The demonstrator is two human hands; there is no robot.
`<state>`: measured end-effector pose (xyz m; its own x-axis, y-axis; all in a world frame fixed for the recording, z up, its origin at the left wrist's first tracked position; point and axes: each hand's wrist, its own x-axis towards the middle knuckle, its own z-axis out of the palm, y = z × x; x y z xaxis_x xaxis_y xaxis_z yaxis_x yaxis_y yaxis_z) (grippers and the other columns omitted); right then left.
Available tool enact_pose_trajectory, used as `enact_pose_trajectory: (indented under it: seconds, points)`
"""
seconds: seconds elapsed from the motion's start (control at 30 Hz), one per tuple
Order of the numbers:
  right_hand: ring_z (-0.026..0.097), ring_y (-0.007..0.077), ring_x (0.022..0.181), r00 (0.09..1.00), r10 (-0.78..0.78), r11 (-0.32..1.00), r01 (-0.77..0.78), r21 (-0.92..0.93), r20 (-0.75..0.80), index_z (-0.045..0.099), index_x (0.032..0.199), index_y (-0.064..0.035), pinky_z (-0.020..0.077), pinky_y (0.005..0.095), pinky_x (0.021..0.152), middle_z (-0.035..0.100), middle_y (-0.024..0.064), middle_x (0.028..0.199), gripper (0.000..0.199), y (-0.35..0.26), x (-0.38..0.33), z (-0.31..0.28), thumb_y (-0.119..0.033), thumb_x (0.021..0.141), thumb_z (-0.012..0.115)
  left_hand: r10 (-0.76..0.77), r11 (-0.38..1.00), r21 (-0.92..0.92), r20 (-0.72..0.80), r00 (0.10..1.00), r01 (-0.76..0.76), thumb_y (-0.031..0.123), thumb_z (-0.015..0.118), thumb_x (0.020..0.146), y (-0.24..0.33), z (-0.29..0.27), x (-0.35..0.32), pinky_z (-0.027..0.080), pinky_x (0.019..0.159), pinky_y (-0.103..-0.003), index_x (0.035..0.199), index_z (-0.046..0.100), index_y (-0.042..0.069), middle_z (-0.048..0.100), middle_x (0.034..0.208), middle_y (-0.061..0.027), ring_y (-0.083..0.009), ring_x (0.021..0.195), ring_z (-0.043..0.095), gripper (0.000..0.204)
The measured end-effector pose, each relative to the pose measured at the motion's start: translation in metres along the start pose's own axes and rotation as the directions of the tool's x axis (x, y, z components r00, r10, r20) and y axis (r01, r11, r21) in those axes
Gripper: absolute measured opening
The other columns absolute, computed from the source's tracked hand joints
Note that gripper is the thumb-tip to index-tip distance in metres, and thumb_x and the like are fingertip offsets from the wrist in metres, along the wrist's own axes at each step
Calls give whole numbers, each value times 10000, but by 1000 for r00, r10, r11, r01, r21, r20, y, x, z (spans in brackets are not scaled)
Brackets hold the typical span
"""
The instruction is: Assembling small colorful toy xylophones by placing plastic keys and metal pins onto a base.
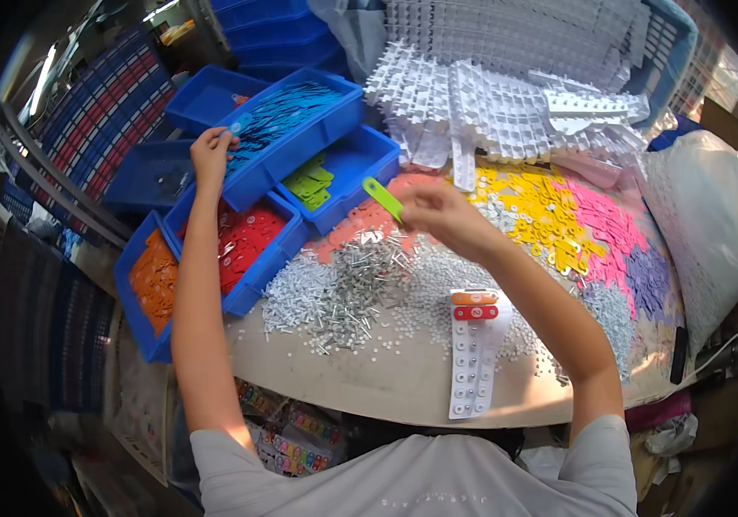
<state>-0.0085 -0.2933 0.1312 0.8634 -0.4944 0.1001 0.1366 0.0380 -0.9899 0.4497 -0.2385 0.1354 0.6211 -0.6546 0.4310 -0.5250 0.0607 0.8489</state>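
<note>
My right hand [442, 215] pinches a bright green plastic strip [382, 199] with rounded ends, held above the heaps of small parts. At the left corner of the blue bin [300, 138], my left hand [212, 157] has its fingers closed on the end of a blue plastic strip [235, 128]. More blue strips [291, 110] fill that bin. On the table in front of me lies a white pegged holder [471, 370]. An orange strip [473, 298] and a red strip [475, 313] lie across its far end.
Bins of green strips [309, 183], red strips [248, 241] and orange strips [154, 280] stand at the left. Silver pins [360, 284], yellow strips [550, 215], pink strips [606, 228] and purple strips [647, 280] are heaped across the table. White holders [507, 112] pile up behind; a white sack [701, 233] stands right.
</note>
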Motion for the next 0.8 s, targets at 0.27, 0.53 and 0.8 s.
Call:
enact_pose_trajectory:
  seconds: [0.27, 0.53, 0.8]
  points:
    - [675, 148, 782, 875, 94, 994, -107, 0, -475, 452, 993, -60, 551, 277, 680, 687, 107, 898, 125, 2, -170, -7, -116, 1012, 563, -124, 816, -467, 434, 893, 340, 143, 611, 985, 114, 87, -209, 480, 634, -235, 1169, 591, -39, 688, 922, -89, -145, 789, 661, 260]
    - [588, 165, 764, 768, -302, 711, -213, -670, -565, 515, 921, 5, 487, 311, 689, 580, 106, 844, 140, 24, -243, 24, 25, 896, 651, -354, 654, -220, 757, 550, 723, 94, 632, 959, 129, 112, -353, 518, 637, -253, 1162, 646, -63, 724, 897, -131, -178, 803, 702, 258]
    - [598, 114, 877, 788, 94, 995, -60, 76, -609, 581, 982, -7, 489, 282, 794, 618, 30, 920, 161, 39, -263, 28, 18, 873, 698, -385, 578, -254, 753, 534, 775, 105, 624, 969, 137, 118, -374, 506, 638, -247, 1055, 597, -15, 730, 889, -144, -174, 793, 707, 150]
